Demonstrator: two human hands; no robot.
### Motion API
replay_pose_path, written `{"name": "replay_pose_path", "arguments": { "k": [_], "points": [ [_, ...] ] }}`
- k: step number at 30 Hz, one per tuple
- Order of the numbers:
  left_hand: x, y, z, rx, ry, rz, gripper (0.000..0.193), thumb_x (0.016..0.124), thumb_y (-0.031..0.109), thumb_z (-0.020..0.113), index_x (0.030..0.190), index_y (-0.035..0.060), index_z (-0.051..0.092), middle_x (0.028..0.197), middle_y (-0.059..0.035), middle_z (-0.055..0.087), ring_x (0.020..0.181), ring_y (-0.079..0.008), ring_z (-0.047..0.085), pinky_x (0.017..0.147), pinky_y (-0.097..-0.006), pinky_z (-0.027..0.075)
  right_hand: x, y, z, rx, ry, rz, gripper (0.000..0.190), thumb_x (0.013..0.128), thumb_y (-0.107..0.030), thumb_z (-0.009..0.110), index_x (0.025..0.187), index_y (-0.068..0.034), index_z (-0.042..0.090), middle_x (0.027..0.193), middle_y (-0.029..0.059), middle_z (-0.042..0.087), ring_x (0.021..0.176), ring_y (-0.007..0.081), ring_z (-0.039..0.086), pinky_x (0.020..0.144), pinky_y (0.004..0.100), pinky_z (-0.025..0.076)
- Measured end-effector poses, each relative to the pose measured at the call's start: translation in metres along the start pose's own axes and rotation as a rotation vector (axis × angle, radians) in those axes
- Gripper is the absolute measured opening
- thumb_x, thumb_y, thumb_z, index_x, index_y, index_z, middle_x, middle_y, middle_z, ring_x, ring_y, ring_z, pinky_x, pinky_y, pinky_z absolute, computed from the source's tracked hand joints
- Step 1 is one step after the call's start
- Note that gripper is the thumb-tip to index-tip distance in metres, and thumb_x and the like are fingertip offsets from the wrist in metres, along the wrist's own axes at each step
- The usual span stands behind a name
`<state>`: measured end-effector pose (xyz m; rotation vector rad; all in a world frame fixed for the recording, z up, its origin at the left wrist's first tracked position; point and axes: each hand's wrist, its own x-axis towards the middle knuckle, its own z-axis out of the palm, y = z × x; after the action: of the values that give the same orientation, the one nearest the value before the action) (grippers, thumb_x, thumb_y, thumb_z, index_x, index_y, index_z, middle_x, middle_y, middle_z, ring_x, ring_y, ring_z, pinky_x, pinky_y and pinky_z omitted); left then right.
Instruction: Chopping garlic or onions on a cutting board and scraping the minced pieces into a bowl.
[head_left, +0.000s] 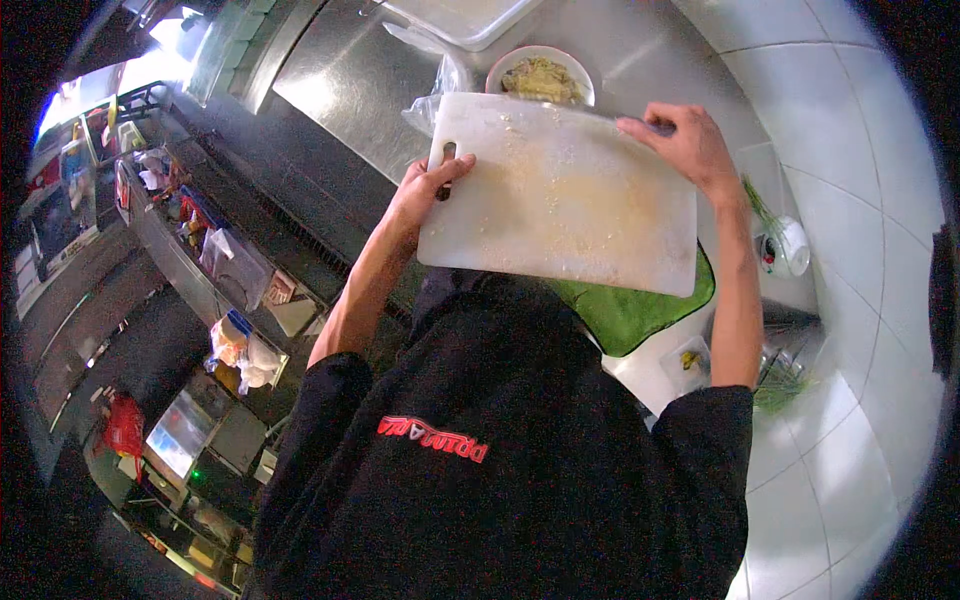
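Note:
My left hand (435, 184) grips a white plastic cutting board (562, 217) at its handle slot, thumb on top. The board is raised and tilted, with pale crumbs and yellowish smears across its face. At the board's far right edge, my right hand (690, 142) is closed on a dark-handled tool (660, 126), apparently a knife. Its blade seems to lie along the board's far edge, but I cannot make it out clearly. Just beyond that edge stands a white bowl (589, 75) of chopped yellowish food (544, 79), its near side hidden by the board.
A green cloth (622, 319) lies under the board's near side. Clear plastic bags (446, 82) and a pale tray (480, 34) are on the steel counter (660, 52). To the right are a white cup (791, 244) with green stems and a small container (684, 364), near the tiled wall (840, 187).

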<state>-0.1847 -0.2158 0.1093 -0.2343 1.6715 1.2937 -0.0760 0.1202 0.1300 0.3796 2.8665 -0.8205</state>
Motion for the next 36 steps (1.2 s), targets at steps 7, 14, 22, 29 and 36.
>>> {"name": "replay_pose_path", "arguments": {
  "k": [7,14,22,29,36],
  "points": [
    [-0.002,-0.008,0.002,-0.038,-0.012,-0.007,0.038,0.089,0.034,0.072,0.106,-0.0003,0.067,0.087,-0.0067,0.067,0.070,-0.0146,0.062,0.063,-0.0311,0.051,-0.077,-0.027,-0.022,0.141,-0.216,-0.033,0.049,0.081,-0.049,0.076,0.072,-0.002,0.067,0.060,0.0134,0.058,0.053,0.0258,0.054,0.058,0.0394,0.046],
    [-0.002,-0.003,0.014,0.036,-0.027,-0.019,0.045,0.087,0.037,0.073,0.108,-0.0031,0.066,0.087,-0.0079,0.067,0.069,-0.0154,0.062,0.062,-0.0308,0.052,-0.038,0.005,-0.005,0.030,-0.142,0.070,0.054,0.082,-0.055,0.074,0.074,-0.002,0.068,0.064,0.0150,0.062,0.057,0.0293,0.061,0.061,0.0402,0.049],
    [0.000,-0.007,0.018,0.042,0.050,0.015,0.053,0.091,0.052,0.065,0.100,0.0004,0.067,0.080,-0.0038,0.062,0.066,-0.0138,0.058,0.061,-0.0304,0.048,-0.041,-0.014,-0.028,0.041,-0.122,-0.013,0.054,0.082,-0.055,0.073,0.071,-0.003,0.065,0.064,0.0161,0.061,0.060,0.0277,0.061,0.062,0.0411,0.049],
    [0.004,0.003,0.027,-0.017,0.068,-0.030,0.053,0.097,0.061,0.050,0.070,0.0162,0.047,0.071,0.0037,0.047,0.062,-0.0087,0.041,0.058,-0.0278,0.033,-0.036,-0.011,-0.007,0.059,-0.183,-0.022,0.053,0.081,-0.055,0.074,0.072,-0.004,0.067,0.066,0.0169,0.061,0.060,0.0304,0.059,0.062,0.0420,0.048],
    [0.006,0.006,0.031,0.092,-0.014,0.092,0.053,0.102,0.057,0.045,0.066,0.0188,0.037,0.067,0.0061,0.039,0.062,-0.0086,0.036,0.060,-0.0261,0.030,-0.023,0.009,-0.015,-0.011,0.072,0.060,0.053,0.085,-0.054,0.072,0.075,-0.002,0.069,0.063,0.0155,0.061,0.057,0.0263,0.060,0.060,0.0392,0.049]
  ]
}}
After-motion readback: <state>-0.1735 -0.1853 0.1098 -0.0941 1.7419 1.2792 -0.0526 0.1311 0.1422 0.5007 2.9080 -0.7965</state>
